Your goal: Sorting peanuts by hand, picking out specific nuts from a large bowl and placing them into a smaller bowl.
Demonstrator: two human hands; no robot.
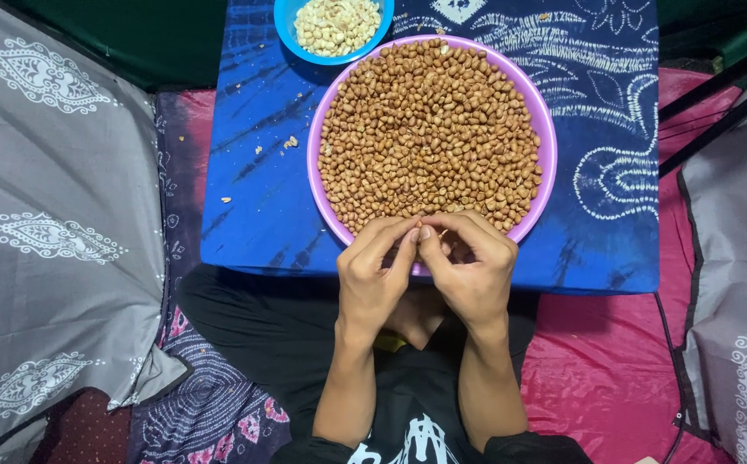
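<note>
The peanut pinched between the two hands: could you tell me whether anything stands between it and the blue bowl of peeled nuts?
Yes. The purple basin, heaped with brown peanuts, lies directly between the hands' pinch and the blue bowl at the far edge. Left hand and right hand meet at the basin's near rim.

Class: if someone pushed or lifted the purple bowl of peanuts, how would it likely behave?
The purple bowl is heaped with peanuts, so probably heavy. It looks like thin plastic and may flex. Wide and shallow, it should slide, not tip, though nuts could spill.
</note>
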